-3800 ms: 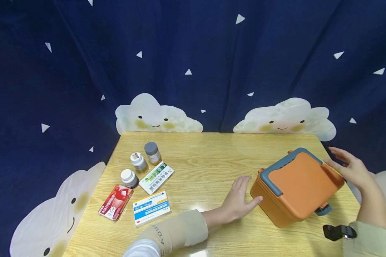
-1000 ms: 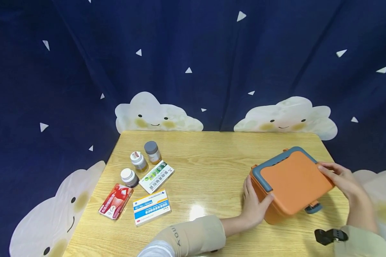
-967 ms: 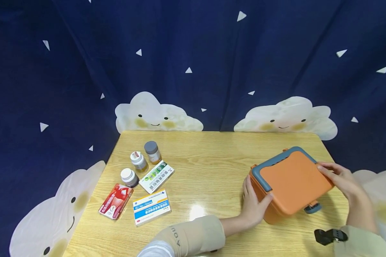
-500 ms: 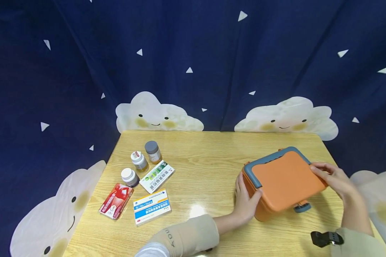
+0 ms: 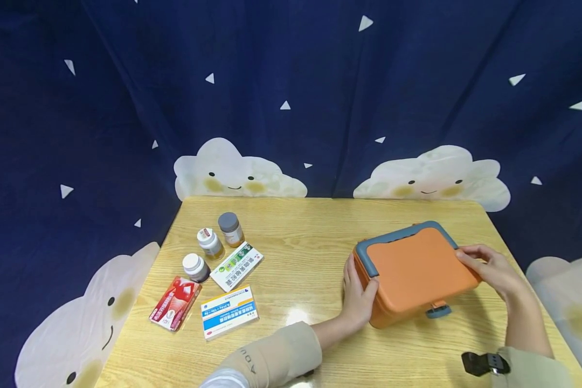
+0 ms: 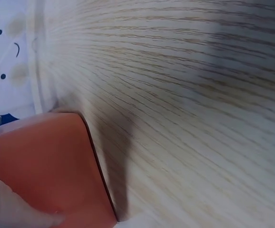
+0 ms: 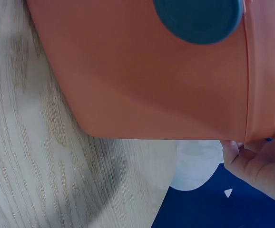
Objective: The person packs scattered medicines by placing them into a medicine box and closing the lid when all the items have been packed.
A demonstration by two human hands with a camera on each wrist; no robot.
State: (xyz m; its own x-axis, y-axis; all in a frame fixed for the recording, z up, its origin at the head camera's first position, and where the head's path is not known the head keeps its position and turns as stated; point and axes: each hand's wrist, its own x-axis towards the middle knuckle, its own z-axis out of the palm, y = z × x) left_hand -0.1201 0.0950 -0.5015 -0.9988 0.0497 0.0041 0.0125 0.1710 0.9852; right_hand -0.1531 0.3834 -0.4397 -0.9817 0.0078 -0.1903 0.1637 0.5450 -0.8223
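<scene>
An orange lidded case [image 5: 422, 269] with a blue-grey carrying handle [image 5: 393, 237] stands at the right of the table, turned at an angle. My left hand [image 5: 356, 299] grips its left end, thumb at the lid's corner and fingers along the side wall. At the opposite end my right hand [image 5: 490, 267] holds the lid's edge, thumb on top and fingers underneath, as the right wrist view shows. A blue-grey latch [image 5: 438, 311] sticks out from the front, also visible as a rounded latch tab [image 7: 201, 16] from the right wrist. The lid is down, hiding the inside.
On the table's left lie a red medicine box [image 5: 175, 303], a blue-and-white medicine box [image 5: 229, 312] and a green-and-white one [image 5: 236, 267]. Beside them stand a white-capped dark bottle [image 5: 196, 268], a white-capped amber bottle [image 5: 210, 244] and a grey-capped bottle [image 5: 231, 229]. A dark blue curtain [image 5: 320, 81] hangs behind.
Both hands have come onto the case, which they first stood beside. Over the last second the case has slid left between them and turned slightly. The medicines have stayed put.
</scene>
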